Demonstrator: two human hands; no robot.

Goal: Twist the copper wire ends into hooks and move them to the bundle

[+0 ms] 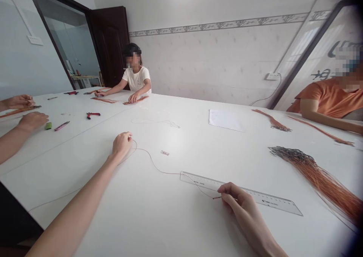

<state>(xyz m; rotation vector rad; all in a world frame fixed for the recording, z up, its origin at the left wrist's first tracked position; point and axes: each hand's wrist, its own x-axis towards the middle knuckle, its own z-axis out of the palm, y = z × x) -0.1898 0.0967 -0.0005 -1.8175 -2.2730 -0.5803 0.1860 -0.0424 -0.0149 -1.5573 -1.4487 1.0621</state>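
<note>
My left hand (121, 145) is closed at the middle of the white table, and a thin copper-brown wire (159, 167) runs from it. The wire curves across the tabletop to my right hand (236, 200), which pinches its end just over a clear plastic ruler (241, 192). The ruler lies flat, partly under my right hand's fingers. A small printed tag (165, 152) lies between my hands, apart from the wire. A loop of fine pale wire (154, 121) lies beyond my left hand.
A large orange wire bundle (317, 177) lies at the right, with smaller bundles (272, 121) beyond it near a sheet of paper (226, 120). Co-workers sit around the table, and another person's hands (25, 111) work at left near red-handled pliers (93, 115).
</note>
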